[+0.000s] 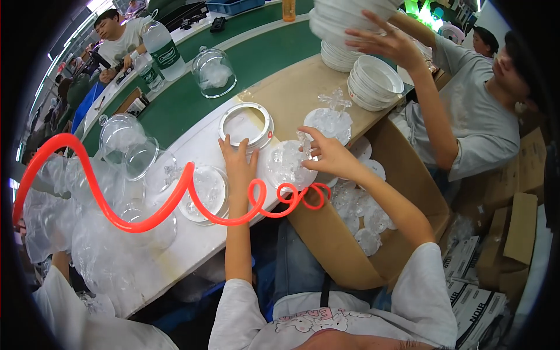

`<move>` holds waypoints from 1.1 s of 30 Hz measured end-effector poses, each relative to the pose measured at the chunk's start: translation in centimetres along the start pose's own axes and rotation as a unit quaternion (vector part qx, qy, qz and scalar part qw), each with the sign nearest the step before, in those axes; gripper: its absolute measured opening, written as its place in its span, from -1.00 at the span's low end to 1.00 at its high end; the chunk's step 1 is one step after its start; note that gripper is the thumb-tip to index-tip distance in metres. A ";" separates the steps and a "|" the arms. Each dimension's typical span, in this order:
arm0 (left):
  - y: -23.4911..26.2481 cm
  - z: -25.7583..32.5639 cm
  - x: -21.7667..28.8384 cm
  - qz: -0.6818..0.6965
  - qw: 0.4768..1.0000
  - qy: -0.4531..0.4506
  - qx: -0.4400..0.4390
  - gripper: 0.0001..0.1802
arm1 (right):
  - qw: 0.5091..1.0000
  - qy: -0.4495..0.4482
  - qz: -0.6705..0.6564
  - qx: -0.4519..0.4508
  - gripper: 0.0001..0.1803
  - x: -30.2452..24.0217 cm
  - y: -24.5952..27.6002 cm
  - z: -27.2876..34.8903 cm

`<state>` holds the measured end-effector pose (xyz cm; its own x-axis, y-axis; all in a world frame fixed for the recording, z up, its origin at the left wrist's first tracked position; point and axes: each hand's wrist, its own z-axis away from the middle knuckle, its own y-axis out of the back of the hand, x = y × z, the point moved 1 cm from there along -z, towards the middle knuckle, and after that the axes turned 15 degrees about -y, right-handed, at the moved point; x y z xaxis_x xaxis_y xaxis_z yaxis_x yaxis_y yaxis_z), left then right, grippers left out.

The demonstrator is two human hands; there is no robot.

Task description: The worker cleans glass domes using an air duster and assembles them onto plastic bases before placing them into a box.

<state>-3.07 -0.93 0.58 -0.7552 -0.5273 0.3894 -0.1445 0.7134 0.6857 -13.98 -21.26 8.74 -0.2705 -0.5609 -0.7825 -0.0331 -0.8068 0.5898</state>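
Left hand (239,160) laid flat, fingers spread wide, fingertips touching the near rim of the white ring (246,125) on the bench. Right hand (329,154) pinched narrow around a small clear crystal piece (306,146), held just above the round clear plate (286,166) lying between both hands. Best done by steadying the plate and lowering the piece straight, lightly, without slipping. Just left, another clear dish (205,189); a red coiled hose (175,198) draped across the near edge. Farther right, stacked white bowls (373,81) under a co-worker's hand (388,41).
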 end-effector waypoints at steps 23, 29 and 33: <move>2.0 1.3 2.1 0.074 0.997 0.021 -0.029 -0.44 | 0.958 0.275 -0.075 -0.016 -0.70 -7.2 4.9 -8.1; 1.3 1.3 1.9 0.086 0.996 0.017 0.022 0.02 | 0.966 0.237 -0.051 -0.085 -0.71 -6.8 3.4 -12.5; 1.7 1.2 1.9 0.229 0.969 0.090 0.008 0.19 | 0.966 0.230 -0.030 -0.119 -0.72 -6.7 2.3 -13.4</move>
<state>-5.58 -0.15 1.76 -0.6196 -0.2250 0.7520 0.1675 0.8981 0.4067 0.59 -21.86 12.65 0.1819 -0.4900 -0.8525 0.2013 -0.8301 0.5201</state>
